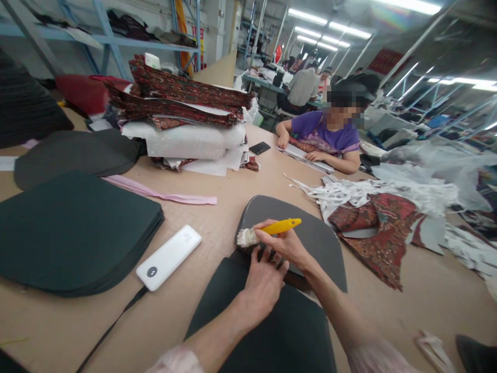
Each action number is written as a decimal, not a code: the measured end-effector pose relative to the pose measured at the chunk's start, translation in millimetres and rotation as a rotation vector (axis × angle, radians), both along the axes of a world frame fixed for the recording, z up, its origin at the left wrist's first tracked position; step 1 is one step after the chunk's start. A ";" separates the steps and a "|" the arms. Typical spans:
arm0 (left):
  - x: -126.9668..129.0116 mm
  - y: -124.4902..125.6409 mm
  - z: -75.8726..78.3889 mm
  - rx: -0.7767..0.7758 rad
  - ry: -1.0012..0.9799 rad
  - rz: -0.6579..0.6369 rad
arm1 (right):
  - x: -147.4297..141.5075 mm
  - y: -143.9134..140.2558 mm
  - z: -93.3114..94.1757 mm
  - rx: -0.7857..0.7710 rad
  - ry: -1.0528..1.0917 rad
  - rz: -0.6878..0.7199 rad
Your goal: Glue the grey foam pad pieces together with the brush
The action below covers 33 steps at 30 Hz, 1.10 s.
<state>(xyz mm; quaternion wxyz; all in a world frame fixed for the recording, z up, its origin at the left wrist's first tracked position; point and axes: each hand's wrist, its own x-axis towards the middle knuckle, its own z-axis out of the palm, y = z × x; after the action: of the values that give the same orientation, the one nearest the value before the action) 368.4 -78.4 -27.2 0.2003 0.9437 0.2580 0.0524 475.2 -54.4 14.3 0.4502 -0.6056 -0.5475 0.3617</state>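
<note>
The right hand (282, 245) gripped a brush (285, 226) at a panel (316, 241)'s left edge; the left hand (266, 278), fingers spread, touched its near edge.

On the tabletop (217, 228), the panel stack (77, 233) lay left of the power bank (169, 258); fabric scraps (394, 220) lay right of the brush (284, 226).

Nearer dark green panel (287, 331) cut off below, distant workers (303, 85) small and blurred.

Smooth plastic brush handle (285, 226), rough bristles (246, 238), matt dark panel (287, 331), seemingly cloth
</note>
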 end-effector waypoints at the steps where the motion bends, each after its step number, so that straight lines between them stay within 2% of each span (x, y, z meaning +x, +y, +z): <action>1: -0.7 0.5 0.5 -0.003 -0.008 -0.007 | 1.6 4.6 0.3 0.016 0.001 -0.031; 5: -2.3 2.4 1.7 -0.018 -0.019 -0.027 | 8.6 11.5 5.4 0.058 0.000 -0.138; 11: -0.9 3.5 0.7 -0.056 0.000 -0.005 | 4.2 1.4 6.1 -0.099 0.049 0.036; 15: -1.7 4.8 -2.4 -0.062 -0.028 -0.014 | 10.0 22.3 -3.1 -0.045 0.043 0.035; 19: -2.6 7.3 -3.4 -0.093 -0.029 -0.010 | 29.8 63.4 -14.0 0.087 0.060 -0.063; 24: -3.1 11.3 -4.4 -0.113 -0.027 -0.031 | 65.9 101.2 -22.2 0.186 0.004 -0.281; 30: 0.0 13.6 -16.0 -0.110 -0.027 -0.034 | 112.2 91.2 -12.5 0.163 -0.158 -0.490; 33: 2.2 14.7 -18.6 -0.101 0.004 -0.047 | 118.8 86.8 -2.4 0.165 -0.133 -0.471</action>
<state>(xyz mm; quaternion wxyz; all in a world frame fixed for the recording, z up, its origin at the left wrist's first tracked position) 370.6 -63.7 -45.8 0.2484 0.9383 0.2382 0.0327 594.0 32.4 11.8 0.5329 -0.7001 -0.4474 0.1603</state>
